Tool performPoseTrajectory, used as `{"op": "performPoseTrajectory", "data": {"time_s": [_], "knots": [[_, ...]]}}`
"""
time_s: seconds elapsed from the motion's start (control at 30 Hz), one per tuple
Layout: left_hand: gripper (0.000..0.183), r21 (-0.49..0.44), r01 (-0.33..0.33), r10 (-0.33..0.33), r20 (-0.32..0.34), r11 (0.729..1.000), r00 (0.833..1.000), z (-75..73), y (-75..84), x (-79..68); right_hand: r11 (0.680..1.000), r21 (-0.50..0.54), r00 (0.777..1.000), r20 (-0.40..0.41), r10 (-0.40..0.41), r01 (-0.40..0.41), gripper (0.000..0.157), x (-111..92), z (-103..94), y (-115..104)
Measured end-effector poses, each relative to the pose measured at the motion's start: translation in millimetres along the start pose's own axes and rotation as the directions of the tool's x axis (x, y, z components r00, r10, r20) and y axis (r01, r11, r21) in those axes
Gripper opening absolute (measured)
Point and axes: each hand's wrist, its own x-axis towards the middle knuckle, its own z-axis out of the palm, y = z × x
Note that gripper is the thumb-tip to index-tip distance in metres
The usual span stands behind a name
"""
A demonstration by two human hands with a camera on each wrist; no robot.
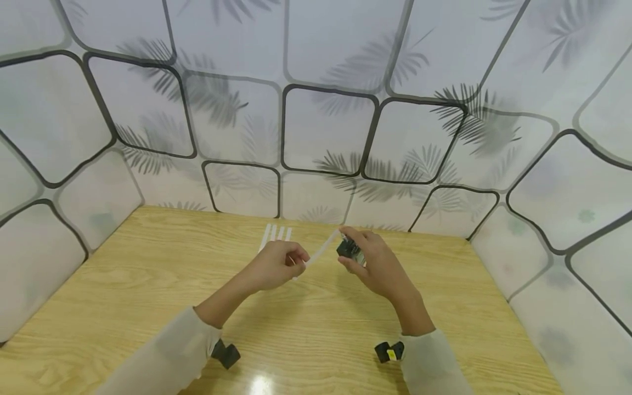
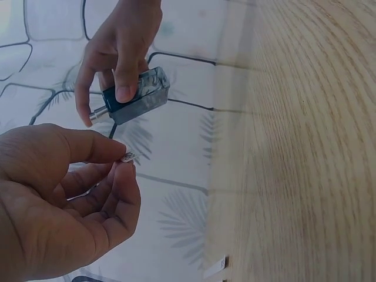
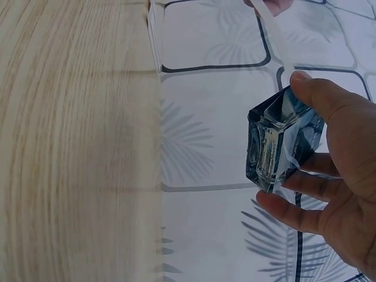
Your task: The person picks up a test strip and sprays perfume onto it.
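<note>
Between finger and thumb, my left hand (image 1: 278, 267) pinches one end of a narrow white paper strip (image 1: 323, 248). The strip slants up to the right, its far end close to the bottle's top in the head view. My right hand (image 1: 379, 264) grips a small perfume bottle (image 1: 347, 248) above the table. Dark green-black glass and faceted sides show on the bottle (image 3: 282, 138) in the right wrist view. In the left wrist view, a fingertip rests at its silver spray nozzle (image 2: 98, 114), and the bottle is tilted. Part of its body is hidden behind the fingers.
Several more white paper strips (image 1: 274, 235) lie side by side on the wooden table (image 1: 173, 263), just beyond my left hand. A patterned wall covering (image 1: 321, 131) rises at the back and both sides. Black wrist cameras (image 1: 226, 354) sit at both sleeves.
</note>
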Motion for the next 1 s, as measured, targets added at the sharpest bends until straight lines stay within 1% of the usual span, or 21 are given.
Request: {"op": "performPoseTrajectory", "data": {"time_s": [0.33, 0.57, 1.0], "knots": [[0.010, -0.003, 0.024, -0.024, -0.012, 1.000, 1.000, -0.4, -0.7, -1.4, 1.000, -0.008, 0.999, -0.028, -0.018, 0.018, 0.064, -0.7, 1.1, 1.8], [0.009, -0.002, 0.016, -0.016, -0.009, 1.000, 1.000, -1.0, -0.7, -2.2, 1.000, -0.001, 0.999, -0.034, -0.023, 0.023, 0.064, -0.8, 2.5, 2.9], [0.010, 0.001, 0.020, -0.020, -0.007, 1.000, 1.000, -1.0, -0.7, -2.3, 1.000, 0.026, 1.000, -0.020, -0.008, 0.009, 0.063, -0.4, 3.2, 3.5]]}}
